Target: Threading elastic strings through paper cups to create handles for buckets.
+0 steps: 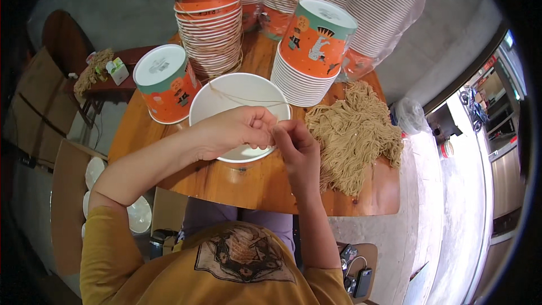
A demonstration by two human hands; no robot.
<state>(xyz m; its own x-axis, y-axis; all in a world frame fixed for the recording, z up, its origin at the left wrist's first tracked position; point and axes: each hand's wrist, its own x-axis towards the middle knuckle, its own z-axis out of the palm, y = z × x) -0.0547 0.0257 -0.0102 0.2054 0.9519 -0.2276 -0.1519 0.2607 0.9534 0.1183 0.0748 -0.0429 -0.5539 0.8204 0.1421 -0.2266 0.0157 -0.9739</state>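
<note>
A white-lined paper bucket stands mouth-up on the wooden table in front of me. A thin tan cord loops across its inside and reaches the right part of its rim. Over that rim my left hand and my right hand meet, fingertips pinched together. The cord's end appears to be between them, though the fingers mostly hide it. To the right of my right hand lies a heap of tan cords.
An upside-down orange and green bucket stands at left. Behind are a tall bucket stack hung with cords, another stack, and plastic-wrapped stacks. A cardboard box with white buckets sits lower left, a stool lower right.
</note>
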